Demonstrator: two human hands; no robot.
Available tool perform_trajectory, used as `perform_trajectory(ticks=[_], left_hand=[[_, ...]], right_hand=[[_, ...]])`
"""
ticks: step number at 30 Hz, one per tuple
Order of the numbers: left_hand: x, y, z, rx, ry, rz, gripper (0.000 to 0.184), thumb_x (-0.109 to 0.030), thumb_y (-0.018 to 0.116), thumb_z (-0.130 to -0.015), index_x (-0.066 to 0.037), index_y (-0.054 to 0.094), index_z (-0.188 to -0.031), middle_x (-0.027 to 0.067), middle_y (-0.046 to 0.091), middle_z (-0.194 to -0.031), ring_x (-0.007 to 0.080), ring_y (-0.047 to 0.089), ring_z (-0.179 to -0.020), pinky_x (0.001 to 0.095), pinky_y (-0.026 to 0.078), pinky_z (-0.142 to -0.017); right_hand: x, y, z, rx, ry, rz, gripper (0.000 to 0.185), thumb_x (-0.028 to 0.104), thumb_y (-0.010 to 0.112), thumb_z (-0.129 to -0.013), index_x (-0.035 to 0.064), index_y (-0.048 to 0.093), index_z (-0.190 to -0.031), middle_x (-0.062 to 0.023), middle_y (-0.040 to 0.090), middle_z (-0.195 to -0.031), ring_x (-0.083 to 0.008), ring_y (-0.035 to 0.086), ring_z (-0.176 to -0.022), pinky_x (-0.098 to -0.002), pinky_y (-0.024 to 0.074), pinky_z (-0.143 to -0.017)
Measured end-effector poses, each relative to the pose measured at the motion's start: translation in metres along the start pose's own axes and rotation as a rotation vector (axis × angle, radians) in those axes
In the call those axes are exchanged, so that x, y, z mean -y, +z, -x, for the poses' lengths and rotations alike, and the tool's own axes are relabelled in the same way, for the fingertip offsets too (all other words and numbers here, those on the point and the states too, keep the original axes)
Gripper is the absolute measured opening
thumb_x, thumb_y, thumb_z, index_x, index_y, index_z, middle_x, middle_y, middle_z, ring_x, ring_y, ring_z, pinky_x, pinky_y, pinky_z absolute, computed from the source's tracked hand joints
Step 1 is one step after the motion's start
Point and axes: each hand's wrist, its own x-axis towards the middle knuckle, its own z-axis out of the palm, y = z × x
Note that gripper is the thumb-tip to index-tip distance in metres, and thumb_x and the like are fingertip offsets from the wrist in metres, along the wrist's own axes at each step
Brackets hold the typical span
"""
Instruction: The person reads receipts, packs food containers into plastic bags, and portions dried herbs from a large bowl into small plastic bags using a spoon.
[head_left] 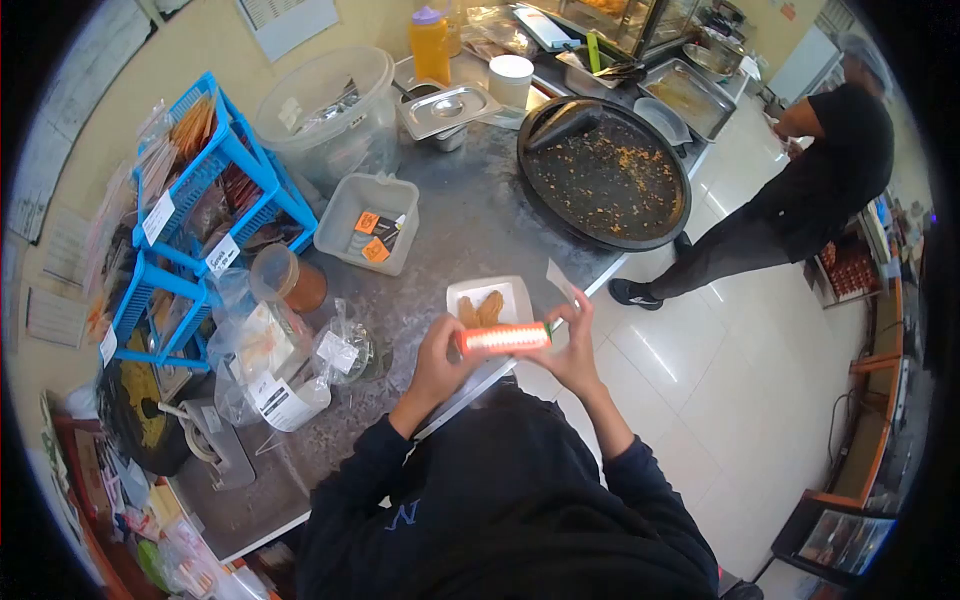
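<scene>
Between my two hands is an orange box-like piece with bright white print (505,340), too washed out to read. My left hand (432,358) is closed on its left end. At the other end, my right hand (574,352) grips it with thumb and fingers, and a thin white flap (560,281) sticks up beside those fingers. Just beyond the piece, a white food tray (512,290) sits on the dark worktop (450,240), partly covered by my hands. Golden-brown fried pieces (486,307) lie in the tray.
A clear tub (395,190) with orange-and-black packets stands ahead. Left are a blue rack (275,185), bagged items (340,350) and a tape dispenser (225,450). A large black pan (610,180) with crumbs lies at the right edge. A person (840,150) stands across the floor.
</scene>
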Motion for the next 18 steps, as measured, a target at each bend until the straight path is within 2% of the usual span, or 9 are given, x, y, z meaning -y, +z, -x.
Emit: perform_trajectory(ticks=[1,2,5,6,9,12,15,16,18], left_hand=[[0.009,0.007,-0.002,-0.046,-0.135,0.025,0.034,-0.026,0.070,-0.075,-0.002,0.045,-0.074,0.0096,0.044,-0.071,0.0265,0.046,-0.065,0.0352,0.039,-0.062],[0.017,0.016,-0.009,-0.091,-0.304,0.090,0.037,-0.032,0.064,-0.081,-0.001,0.045,-0.073,0.0094,0.042,-0.070,0.0249,0.045,-0.064,0.0337,0.040,-0.064],[0.050,0.026,-0.025,-0.232,-0.338,-0.171,0.040,-0.036,0.059,-0.085,0.000,0.046,-0.072,0.0094,0.041,-0.069,0.0255,0.045,-0.066,0.0322,0.040,-0.066],[0.051,0.027,-0.028,-0.288,-0.376,-0.223,0.042,-0.038,0.059,-0.085,0.000,0.050,-0.073,0.0080,0.047,-0.067,0.0221,0.050,-0.064,0.0309,0.042,-0.063],[0.062,0.019,-0.028,-0.293,-0.623,0.272,0.037,-0.036,0.060,-0.085,-0.001,0.053,-0.074,0.0049,0.054,-0.067,0.0146,0.053,-0.061,0.0275,0.042,-0.056],[0.064,0.014,-0.022,-0.366,-0.677,0.709,0.032,-0.033,0.060,-0.086,-0.003,0.056,-0.075,0.0020,0.057,-0.068,0.0067,0.052,-0.058,0.0224,0.040,-0.051],[0.060,0.019,-0.021,-0.481,-0.722,0.833,0.027,-0.029,0.059,-0.087,-0.005,0.056,-0.075,0.0006,0.056,-0.069,0.0039,0.050,-0.058,0.0196,0.039,-0.051],[0.071,0.021,-0.018,-0.467,-0.641,0.741,0.026,-0.027,0.059,-0.088,-0.006,0.055,-0.074,-0.0001,0.055,-0.068,0.0041,0.050,-0.059,0.0199,0.040,-0.052],[0.082,0.031,-0.018,-0.531,-0.606,0.742,0.025,-0.027,0.059,-0.088,-0.007,0.054,-0.073,-0.0010,0.054,-0.068,0.0042,0.049,-0.060,0.0199,0.040,-0.053]], right_hand=[[-0.004,0.009,-0.005,-0.054,0.078,-0.022,0.107,0.018,0.086,-0.057,0.0006,0.013,-0.133,-0.0053,0.050,-0.084,-0.0173,0.053,-0.080,-0.0297,0.0394,-0.084],[-0.018,0.022,-0.010,-0.109,0.119,-0.064,0.101,0.020,0.083,-0.062,-0.0015,0.011,-0.130,-0.0045,0.049,-0.080,-0.0152,0.052,-0.079,-0.0266,0.0413,-0.077],[-0.037,0.057,-0.024,-0.173,0.535,-0.107,0.092,0.021,0.080,-0.068,-0.0037,0.014,-0.127,-0.0045,0.051,-0.077,-0.0131,0.052,-0.074,-0.0239,0.0423,-0.067],[-0.046,0.070,-0.025,-0.212,0.534,-0.338,0.094,0.030,0.080,-0.067,-0.0055,0.015,-0.125,-0.0082,0.050,-0.077,-0.0154,0.051,-0.071,-0.0283,0.0417,-0.066],[-0.048,0.086,-0.030,-0.242,0.486,-0.288,0.092,0.030,0.080,-0.068,-0.0050,0.016,-0.125,-0.0082,0.049,-0.078,-0.0158,0.051,-0.071,-0.0285,0.0418,-0.065],[-0.037,0.093,-0.033,-0.235,0.432,-0.222,0.091,0.029,0.080,-0.068,-0.0041,0.016,-0.125,-0.0084,0.050,-0.080,-0.0168,0.052,-0.073,-0.0289,0.0423,-0.066],[-0.026,0.096,-0.036,-0.224,0.405,-0.177,0.090,0.026,0.080,-0.068,-0.0030,0.016,-0.125,-0.0080,0.049,-0.081,-0.0166,0.052,-0.074,-0.0291,0.0427,-0.067],[-0.024,0.095,-0.038,-0.222,0.400,-0.153,0.090,0.025,0.080,-0.068,-0.0025,0.016,-0.125,-0.0079,0.049,-0.082,-0.0165,0.052,-0.075,-0.0293,0.0428,-0.067],[-0.035,0.098,-0.040,-0.233,0.343,-0.297,0.088,0.022,0.080,-0.068,-0.0020,0.016,-0.125,-0.0082,0.049,-0.085,-0.0166,0.052,-0.077,-0.0299,0.0434,-0.069]])
